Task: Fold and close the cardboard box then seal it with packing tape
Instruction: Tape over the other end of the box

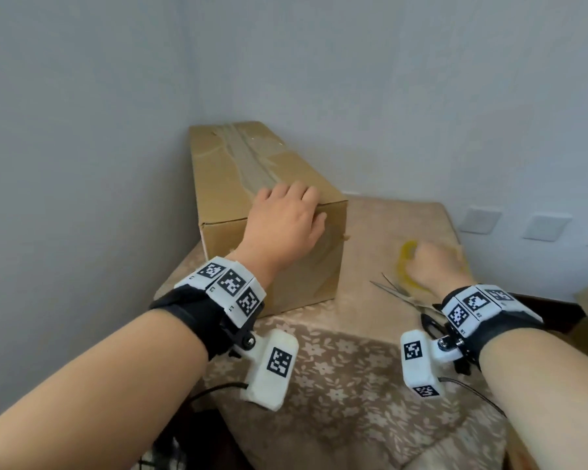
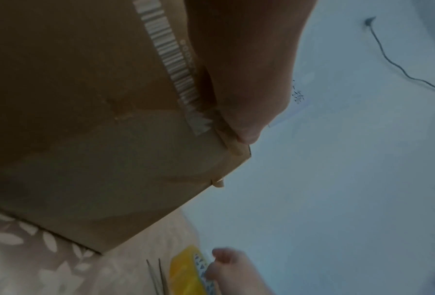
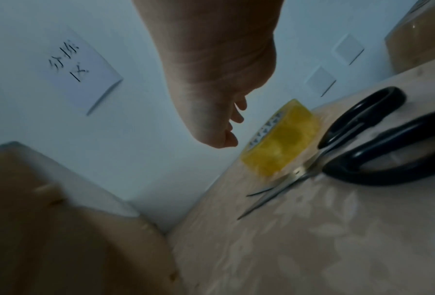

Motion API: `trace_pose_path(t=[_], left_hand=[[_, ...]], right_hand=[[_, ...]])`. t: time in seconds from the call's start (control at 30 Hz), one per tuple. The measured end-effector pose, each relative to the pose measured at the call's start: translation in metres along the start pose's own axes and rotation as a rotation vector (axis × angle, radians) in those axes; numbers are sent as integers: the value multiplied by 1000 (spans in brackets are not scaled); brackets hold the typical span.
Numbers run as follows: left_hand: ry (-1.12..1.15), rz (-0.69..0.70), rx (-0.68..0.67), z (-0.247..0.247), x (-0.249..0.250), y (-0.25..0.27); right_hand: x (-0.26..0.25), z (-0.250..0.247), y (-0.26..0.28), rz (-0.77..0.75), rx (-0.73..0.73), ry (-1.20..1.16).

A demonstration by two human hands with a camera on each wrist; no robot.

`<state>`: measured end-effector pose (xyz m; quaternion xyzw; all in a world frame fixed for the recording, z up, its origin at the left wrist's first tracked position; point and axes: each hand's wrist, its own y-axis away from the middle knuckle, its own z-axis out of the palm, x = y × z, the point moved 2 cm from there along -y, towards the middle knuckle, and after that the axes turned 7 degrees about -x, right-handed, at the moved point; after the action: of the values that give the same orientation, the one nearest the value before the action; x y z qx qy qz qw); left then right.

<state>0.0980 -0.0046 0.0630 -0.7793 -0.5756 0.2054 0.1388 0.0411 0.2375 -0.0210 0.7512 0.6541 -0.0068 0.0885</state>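
One pair of scissors (image 1: 408,297) lies nearest on the table (image 1: 347,368). One tape roll (image 3: 280,137) sits beneath the loosely curled right hand (image 1: 435,266); contact unclear. One closed cardboard box (image 1: 238,184) bears the flat left hand (image 1: 282,218). Only the right wrist view shows one wall note (image 3: 79,67).

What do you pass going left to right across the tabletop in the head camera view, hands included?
Cardboard box with the left hand resting on its near top edge → scissors → yellow tape roll → right hand reaching at the roll, all on the floral tablecloth.
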Motion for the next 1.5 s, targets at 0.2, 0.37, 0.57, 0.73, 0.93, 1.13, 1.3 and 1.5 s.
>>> trace_pose_path(t=[0.2, 0.37, 0.57, 0.73, 0.93, 1.13, 1.3, 1.5], left_hand=[[-103, 37, 232, 16, -1, 0], [-60, 87, 232, 17, -7, 14], [281, -12, 137, -1, 0, 46], [736, -130, 108, -29, 5, 53], [1202, -215, -13, -38, 27, 48], [1275, -297, 52, -49, 22, 66], [1208, -398, 38, -57, 9, 79], [1018, -479, 48, -49, -14, 86]], right_hand=[[21, 20, -27, 54, -103, 88], [4, -5, 3, -58, 227, -282], [-30, -40, 76, -378, 405, -674], [-47, -79, 119, -559, 318, -768], [-57, -95, 132, -773, 242, -829], [-74, -89, 143, -817, 102, -859], [-96, -76, 149, -820, 44, -777], [-118, -65, 150, -772, -28, -783]])
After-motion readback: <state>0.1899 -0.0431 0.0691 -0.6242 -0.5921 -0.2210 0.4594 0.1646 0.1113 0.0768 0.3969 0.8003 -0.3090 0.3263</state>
